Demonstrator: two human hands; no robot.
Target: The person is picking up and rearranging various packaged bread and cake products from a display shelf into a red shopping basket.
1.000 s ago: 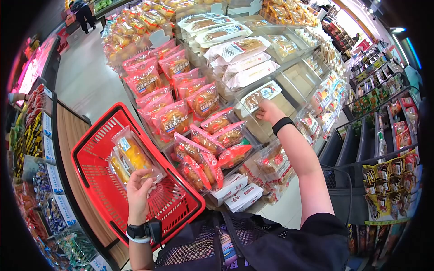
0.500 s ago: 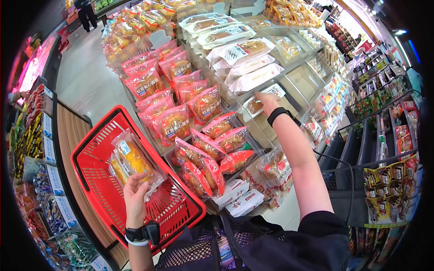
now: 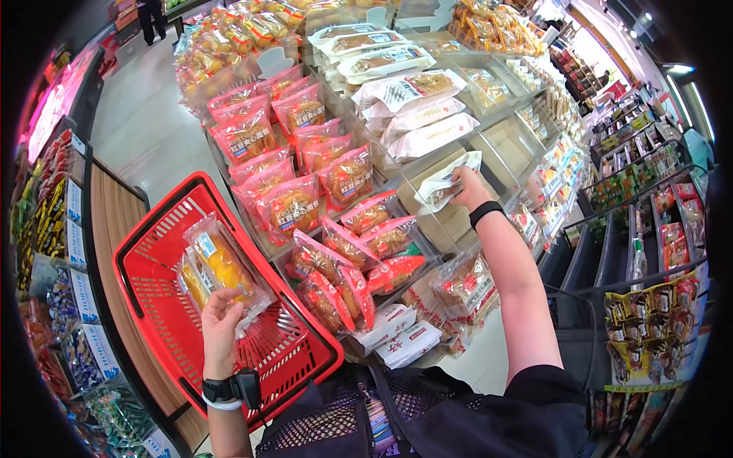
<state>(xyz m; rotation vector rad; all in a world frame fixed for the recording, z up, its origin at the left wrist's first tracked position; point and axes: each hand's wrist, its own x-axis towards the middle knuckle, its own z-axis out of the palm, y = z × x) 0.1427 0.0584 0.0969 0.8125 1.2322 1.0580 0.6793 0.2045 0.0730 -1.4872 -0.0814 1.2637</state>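
My right hand (image 3: 470, 188) is closed on one end of a white-wrapped bread packet (image 3: 443, 183) inside a clear-walled display compartment. The packet is tilted, its far end low near the compartment wall. My left hand (image 3: 221, 311) is over the red shopping basket (image 3: 314, 359), thumb and fingers pinched on the lower end of a clear packet of yellow bread (image 3: 221, 256). Another similar bread packet (image 3: 195, 284) lies beside it, partly hidden. Just right of the basket are several pink-and-clear packets of round bread (image 3: 289, 204).
Stacked white bread packets (image 3: 431, 133) fill the neighbouring compartment. A wood-sided shelf (image 3: 122, 221) with wrapped goods stands left of the basket. Black racks (image 3: 611, 248) with hanging snack packs are on the right. A person (image 3: 151, 19) stands far back in the aisle.
My right hand has raised its end of the white bread packet, which was lying flatter and now tilts. The basket and my left hand have shifted slightly left in view.
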